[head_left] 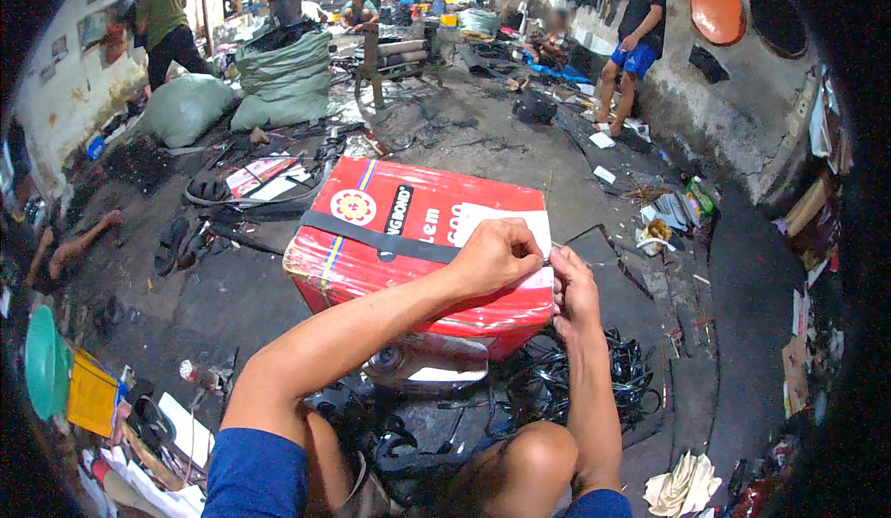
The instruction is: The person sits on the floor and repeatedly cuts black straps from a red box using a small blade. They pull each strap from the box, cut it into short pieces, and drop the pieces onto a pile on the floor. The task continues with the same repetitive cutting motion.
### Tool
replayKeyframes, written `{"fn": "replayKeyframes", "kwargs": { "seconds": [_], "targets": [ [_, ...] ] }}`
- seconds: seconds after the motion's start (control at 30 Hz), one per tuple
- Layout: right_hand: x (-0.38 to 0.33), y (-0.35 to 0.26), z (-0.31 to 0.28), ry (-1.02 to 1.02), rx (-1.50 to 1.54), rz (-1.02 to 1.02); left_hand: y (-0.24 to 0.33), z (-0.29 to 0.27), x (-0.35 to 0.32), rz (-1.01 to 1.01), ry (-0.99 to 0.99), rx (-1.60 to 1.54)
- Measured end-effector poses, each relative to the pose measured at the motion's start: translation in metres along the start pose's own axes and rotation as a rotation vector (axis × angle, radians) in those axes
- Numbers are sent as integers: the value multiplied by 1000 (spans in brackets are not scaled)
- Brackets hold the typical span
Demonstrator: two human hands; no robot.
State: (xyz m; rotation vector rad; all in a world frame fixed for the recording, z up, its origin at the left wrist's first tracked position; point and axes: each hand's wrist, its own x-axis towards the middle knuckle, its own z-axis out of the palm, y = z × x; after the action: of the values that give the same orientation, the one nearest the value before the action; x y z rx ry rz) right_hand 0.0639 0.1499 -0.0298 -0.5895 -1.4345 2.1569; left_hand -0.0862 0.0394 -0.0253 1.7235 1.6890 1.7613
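A red cardboard box (445, 188) with printed markings sits in front of my knees. A flat black strip (380, 236) crosses its top from the left edge and passes under my left hand. My left hand (501, 253) is closed in a pinch at the box's right edge, where a dark bit of the strip shows by the fingertips. A white patch (483, 216) on the box lies partly beneath this hand. Against the right side is my right hand (575, 286), its fingers curled close to the left fingertips; what they hold is hidden.
Tangled black strips (603, 379) lie by my right knee, and a white container (436, 365) stands below the box. Crumpled cloth (682, 485) is at lower right. Farther off are stuffed sacks (288, 72), scattered scraps and several people, one standing (640, 26) at right.
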Motion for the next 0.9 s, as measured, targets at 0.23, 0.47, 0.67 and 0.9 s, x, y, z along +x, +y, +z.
{"fn": "replayKeyframes", "kwargs": {
  "seconds": [0.23,0.47,0.67,0.9],
  "targets": [
    [1,21,-8,73,415,156,-1,12,11,16,-8,16],
    [12,-36,-8,182,-407,-14,-2,9,12,63,-4,60],
    [49,-38,11,290,-1302,-468,-5,8,13,26,-34,43],
    [68,17,-21,343,-922,-585,3,-1,11,-122,-91,-4]
  ]
}}
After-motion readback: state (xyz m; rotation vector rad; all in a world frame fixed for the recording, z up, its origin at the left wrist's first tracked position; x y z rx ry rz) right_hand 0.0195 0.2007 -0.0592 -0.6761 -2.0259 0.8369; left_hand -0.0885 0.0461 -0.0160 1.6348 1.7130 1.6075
